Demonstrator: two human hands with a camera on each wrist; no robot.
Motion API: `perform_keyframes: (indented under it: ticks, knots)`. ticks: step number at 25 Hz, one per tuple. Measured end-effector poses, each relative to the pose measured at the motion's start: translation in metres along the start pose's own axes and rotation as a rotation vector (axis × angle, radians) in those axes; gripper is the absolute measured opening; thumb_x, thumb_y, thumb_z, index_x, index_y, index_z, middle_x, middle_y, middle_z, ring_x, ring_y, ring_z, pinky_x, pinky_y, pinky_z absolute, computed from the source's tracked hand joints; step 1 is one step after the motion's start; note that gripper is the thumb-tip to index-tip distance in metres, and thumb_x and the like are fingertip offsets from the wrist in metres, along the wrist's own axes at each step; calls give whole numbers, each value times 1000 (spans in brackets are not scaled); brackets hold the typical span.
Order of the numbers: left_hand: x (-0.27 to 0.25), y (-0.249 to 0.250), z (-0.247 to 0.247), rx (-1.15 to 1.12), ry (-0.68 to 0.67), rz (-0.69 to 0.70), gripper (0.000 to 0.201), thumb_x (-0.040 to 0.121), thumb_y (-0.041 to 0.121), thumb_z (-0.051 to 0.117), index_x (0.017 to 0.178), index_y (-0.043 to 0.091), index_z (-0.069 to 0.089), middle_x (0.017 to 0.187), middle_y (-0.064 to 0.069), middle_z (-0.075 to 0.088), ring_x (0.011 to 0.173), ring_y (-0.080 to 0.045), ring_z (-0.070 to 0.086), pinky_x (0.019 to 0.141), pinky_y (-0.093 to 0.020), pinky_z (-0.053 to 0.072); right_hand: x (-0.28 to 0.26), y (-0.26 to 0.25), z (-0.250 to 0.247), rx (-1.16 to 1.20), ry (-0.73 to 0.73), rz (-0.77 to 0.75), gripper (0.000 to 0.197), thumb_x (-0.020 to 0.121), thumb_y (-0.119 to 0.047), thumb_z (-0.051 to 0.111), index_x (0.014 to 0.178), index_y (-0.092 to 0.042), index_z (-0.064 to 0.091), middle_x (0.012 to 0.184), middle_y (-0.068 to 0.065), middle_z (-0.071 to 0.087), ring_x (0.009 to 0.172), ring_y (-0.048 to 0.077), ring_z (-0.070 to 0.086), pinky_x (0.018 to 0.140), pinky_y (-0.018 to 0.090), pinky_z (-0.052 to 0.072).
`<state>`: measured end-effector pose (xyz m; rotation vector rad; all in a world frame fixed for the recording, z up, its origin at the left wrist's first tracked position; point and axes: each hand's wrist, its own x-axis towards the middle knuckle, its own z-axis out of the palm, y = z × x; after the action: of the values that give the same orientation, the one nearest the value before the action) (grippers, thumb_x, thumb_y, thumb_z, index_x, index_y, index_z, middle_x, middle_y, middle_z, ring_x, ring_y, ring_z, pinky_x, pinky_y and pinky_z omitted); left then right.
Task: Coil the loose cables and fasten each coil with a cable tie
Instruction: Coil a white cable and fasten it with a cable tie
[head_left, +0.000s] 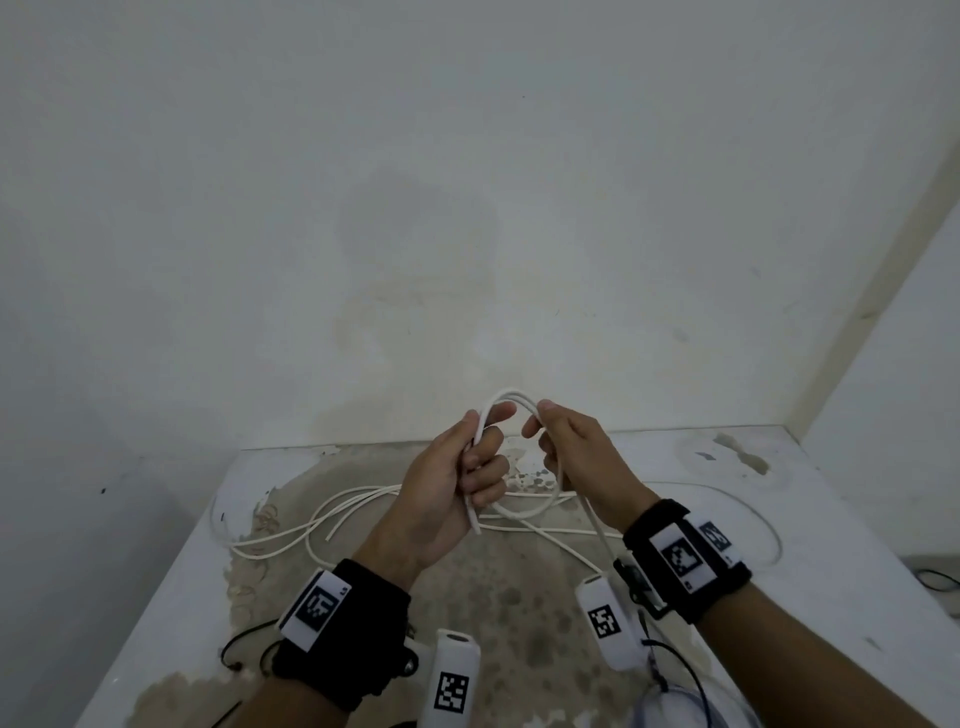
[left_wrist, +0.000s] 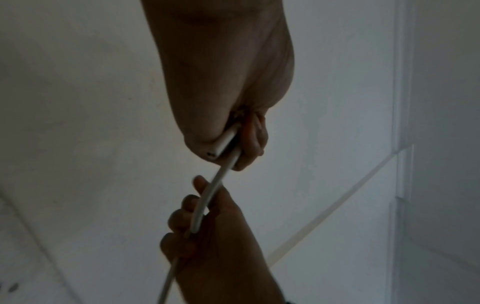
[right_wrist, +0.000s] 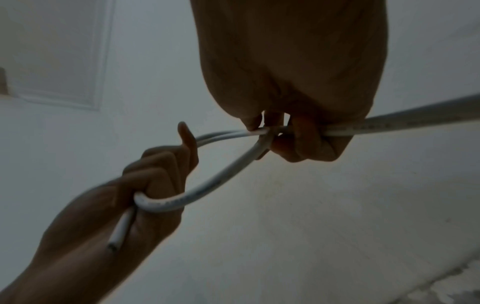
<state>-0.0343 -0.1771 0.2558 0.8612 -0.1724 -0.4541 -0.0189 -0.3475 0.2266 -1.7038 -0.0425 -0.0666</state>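
White round cable forms a smooth loop above the stained, peeling table. Left hand grips its cut end and loop; right hand curls around the opposite side. More cable strands lie loose below.

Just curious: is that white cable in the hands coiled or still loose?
Partly coiled: the left hand and right hand hold loops of the white cable; the rest trails loose.
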Motion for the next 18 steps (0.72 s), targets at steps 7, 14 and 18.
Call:
perform_keyframes:
  ticks: [7, 14, 18]
  knots:
    - [4, 2, -3, 44, 101, 227, 43, 105, 34, 27, 128, 9, 54, 56, 5, 28, 38, -3, 21, 38, -20, 14, -12, 21, 9, -441, -94, -65, 43, 108, -35, 35, 101, -12, 70, 75, 2, 68, 59, 12, 57, 64, 30, 47]
    - [22, 63, -53, 62, 411, 442, 38, 107, 31, 26, 113, 14, 59, 54, 10, 31, 38, -2, 21, 34, -15, 17, -69, 34, -21, -1024, -561, -12, 35, 109, -40, 27, 113, -18, 54, 90, 0, 48, 82, 26, 49, 76, 34, 39]
    - [25, 57, -57, 113, 400, 395, 38, 108, 27, 24, 115, 11, 58, 51, 9, 37, 43, -6, 44, 42, -18, 41, -92, -33, -23, -1186, -653, -282, 35, 107, -44, 31, 132, -29, 51, 96, -8, 39, 82, 23, 53, 74, 36, 42]
